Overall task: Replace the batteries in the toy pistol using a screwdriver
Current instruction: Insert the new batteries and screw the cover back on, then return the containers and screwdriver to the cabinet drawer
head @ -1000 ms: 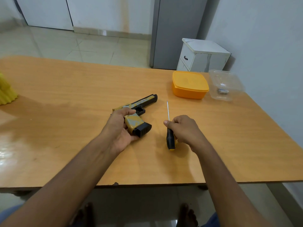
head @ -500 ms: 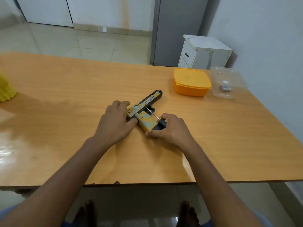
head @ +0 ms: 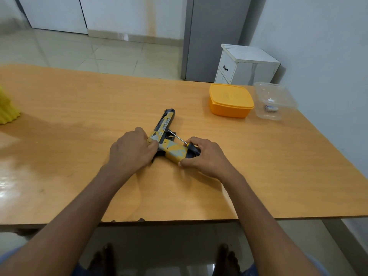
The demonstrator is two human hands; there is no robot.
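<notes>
A yellow, grey and black toy pistol (head: 166, 136) lies flat on the wooden table (head: 79, 108), its barrel pointing away from me and its grip turned to the right. My left hand (head: 132, 150) grips the rear of the pistol at the slide. My right hand (head: 205, 156) holds a black-handled screwdriver (head: 189, 145) and presses its thumb against the bottom end of the grip. The thin metal shaft runs up and left toward the trigger guard. Its tip is hard to make out.
An orange lidded box (head: 231, 100) and a clear plastic container (head: 273, 100) holding a small battery stand at the far right. A yellow ribbed object (head: 7, 108) sits at the left edge. A white cabinet (head: 245, 64) stands beyond the table.
My right hand picked up the screwdriver from the table and carried it to the pistol's grip. The pistol turned so its barrel points away, and my left hand shifted onto its rear.
</notes>
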